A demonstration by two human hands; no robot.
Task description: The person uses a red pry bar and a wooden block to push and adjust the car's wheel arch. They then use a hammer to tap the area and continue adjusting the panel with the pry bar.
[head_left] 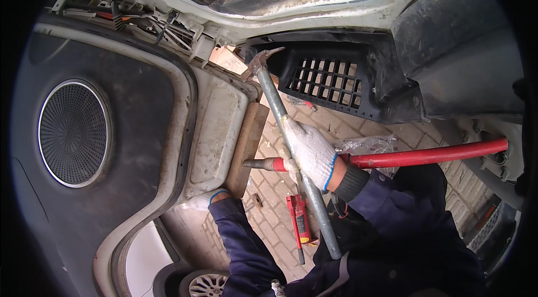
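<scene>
My right hand (pixel 310 148), in a white knit glove with a blue cuff edge, is closed round the grey pipe-like handle of a hammer (pixel 270 92). The hammer's rusty head points up, near the door's edge. Behind that hand runs a red hydraulic ram (pixel 420 157), its bare metal tip close to a wooden block (pixel 245 151) set along the door edge. My left hand (pixel 203 200), also gloved, reaches to the lower edge of the open vehicle door (pixel 218 129). Its fingers are hidden or too unclear to read.
A round speaker grille (pixel 74 133) sits in the dark door panel. Beyond the hammer is a black plastic step with a grid (pixel 328 81). On the brick paving (pixel 269 202) stands a red hand pump (pixel 300 218); clear plastic wrap (pixel 367 144) lies by the ram. A car wheel (pixel 207 284) shows below.
</scene>
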